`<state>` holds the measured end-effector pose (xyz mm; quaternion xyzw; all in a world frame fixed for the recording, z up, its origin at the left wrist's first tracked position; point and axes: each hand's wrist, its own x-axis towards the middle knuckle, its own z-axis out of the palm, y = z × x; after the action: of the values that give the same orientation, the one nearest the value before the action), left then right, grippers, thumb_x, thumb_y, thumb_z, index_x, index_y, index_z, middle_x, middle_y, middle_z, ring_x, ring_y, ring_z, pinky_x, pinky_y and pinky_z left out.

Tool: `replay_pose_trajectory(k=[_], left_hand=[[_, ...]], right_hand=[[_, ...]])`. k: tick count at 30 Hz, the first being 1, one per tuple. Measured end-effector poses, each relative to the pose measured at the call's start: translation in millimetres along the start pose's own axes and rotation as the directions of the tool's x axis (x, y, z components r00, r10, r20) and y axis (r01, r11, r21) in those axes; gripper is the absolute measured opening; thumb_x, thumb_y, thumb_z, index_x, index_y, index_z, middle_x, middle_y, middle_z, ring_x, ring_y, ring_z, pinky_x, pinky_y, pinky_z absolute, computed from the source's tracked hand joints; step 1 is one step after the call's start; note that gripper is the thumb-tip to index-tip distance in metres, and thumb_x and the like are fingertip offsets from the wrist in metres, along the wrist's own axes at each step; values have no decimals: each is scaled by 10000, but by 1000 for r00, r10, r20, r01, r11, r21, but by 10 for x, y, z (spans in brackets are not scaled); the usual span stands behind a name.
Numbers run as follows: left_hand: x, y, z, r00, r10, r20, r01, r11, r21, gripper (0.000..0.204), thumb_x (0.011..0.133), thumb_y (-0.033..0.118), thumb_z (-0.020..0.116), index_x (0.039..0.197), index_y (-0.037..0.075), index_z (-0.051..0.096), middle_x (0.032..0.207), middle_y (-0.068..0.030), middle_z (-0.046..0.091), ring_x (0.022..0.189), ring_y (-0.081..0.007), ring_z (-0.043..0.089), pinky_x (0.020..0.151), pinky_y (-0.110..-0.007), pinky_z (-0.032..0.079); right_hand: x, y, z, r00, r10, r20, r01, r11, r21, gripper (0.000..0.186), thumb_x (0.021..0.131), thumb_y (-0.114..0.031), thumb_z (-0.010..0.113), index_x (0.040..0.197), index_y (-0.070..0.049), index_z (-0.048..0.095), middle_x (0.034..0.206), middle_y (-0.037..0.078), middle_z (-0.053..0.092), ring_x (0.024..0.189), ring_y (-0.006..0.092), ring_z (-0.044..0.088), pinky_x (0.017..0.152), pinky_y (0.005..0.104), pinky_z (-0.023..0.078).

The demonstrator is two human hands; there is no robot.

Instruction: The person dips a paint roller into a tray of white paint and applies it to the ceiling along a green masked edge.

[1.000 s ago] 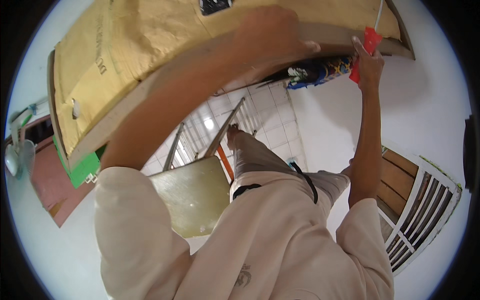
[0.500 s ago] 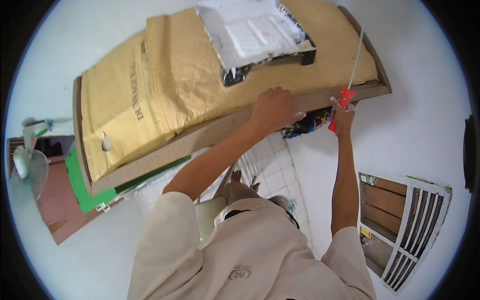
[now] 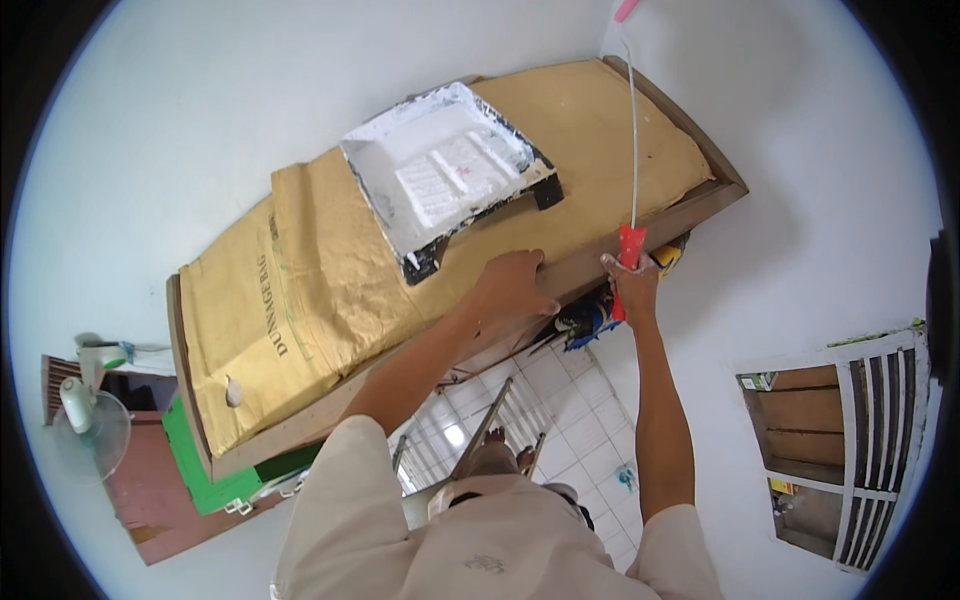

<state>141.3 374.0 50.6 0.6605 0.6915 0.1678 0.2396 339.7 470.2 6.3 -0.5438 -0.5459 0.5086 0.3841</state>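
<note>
a red-handled, pink-sleeved paint roller (image 3: pixel 630 240) is held by its handle, thin metal rod extended outward, near a flat, brown-paper-covered, wood-rimmed top (image 3: pixel 590 140).

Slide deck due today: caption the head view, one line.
Right hand grips a red-handled paint roller; left hand rests on a wooden edge near a paint tray on brown paper.

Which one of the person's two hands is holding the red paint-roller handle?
The right hand: it is closed around the red paint-roller handle, whereas the left hand lies on the wooden edge and holds no tool.
</note>
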Motion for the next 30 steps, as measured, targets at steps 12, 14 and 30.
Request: replay_pose_trajectory(k=[12, 14, 30], left_hand=[[34, -35, -21, 999, -19, 38, 24, 994, -109, 678, 573, 381, 770, 1087, -24, 591, 1026, -227, 630, 993, -375, 599, 887, -413, 459], [45, -42, -13, 999, -10, 32, 13, 995, -96, 670, 581, 386, 759, 1081, -28, 591, 1027, -225, 630, 990, -375, 599, 889, -416, 457], [47, -50, 78, 994, 83, -76, -86, 996, -32, 547, 593, 287, 724, 1022, -37, 626, 984, -237, 644, 935, -381, 620, 859, -415, 482]], right_hand=[[17, -64, 24, 999, 27, -17, -27, 1000, 9, 237, 778, -96, 738, 790, -76, 503, 614, -17, 509, 488, 59, 473, 445, 215, 391], [26, -67, 14, 999, 31, -24, -32, 999, -13, 233, 777, -96, 737, 792, -75, 505, 617, -17, 511, 489, 61, 475, 449, 217, 393], [-15, -6, 29, 999, -37, -28, 38, 999, 36, 230, 781, -123, 738, 877, -34, 549, 630, -18, 504, 521, 64, 475, 469, 216, 398]])
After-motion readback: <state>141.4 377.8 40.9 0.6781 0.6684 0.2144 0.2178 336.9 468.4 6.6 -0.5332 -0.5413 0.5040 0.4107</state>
